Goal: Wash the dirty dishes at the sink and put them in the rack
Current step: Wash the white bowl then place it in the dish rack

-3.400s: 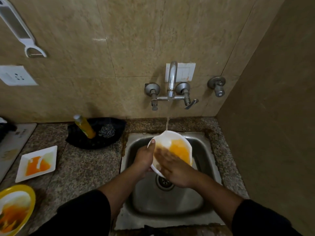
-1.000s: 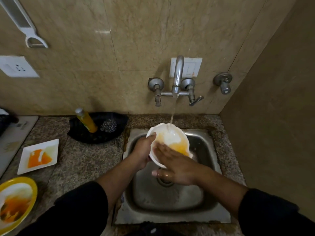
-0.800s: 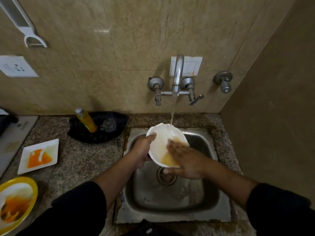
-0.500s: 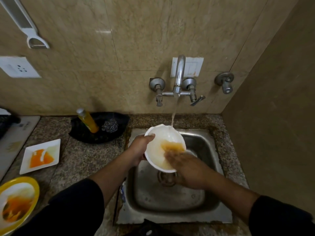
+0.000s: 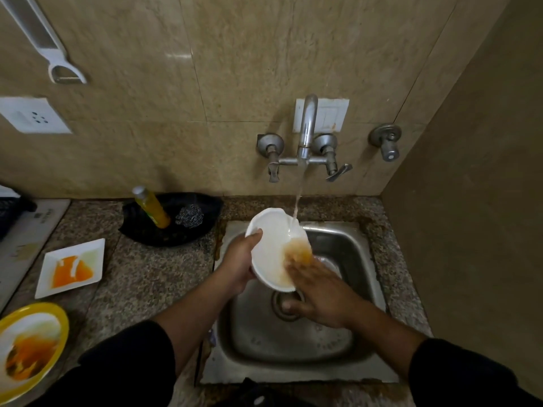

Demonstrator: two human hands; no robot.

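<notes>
White bowl [image 5: 273,251] gripped at 9 o'clock rim by left hand [image 5: 239,264]; right hand [image 5: 318,284], spread flat, rubs orange residue. Rinsing underway; residue at 3 o'clock needs clearing next.

I hold the white round bowl [image 5: 273,248] tilted over the square steel sink [image 5: 346,342], my left hand [image 5: 239,264] on its left rim and my right hand [image 5: 318,286] flat against its inside, under the wall-mounted steel tap [image 5: 305,133]. Left of the sink, on the speckled granite counter [image 5: 152,277], sits the white square plate [image 5: 72,267], with the yellow-rimmed round plate [image 5: 29,348] nearer me and the yellow soap bottle [image 5: 152,208] behind.
</notes>
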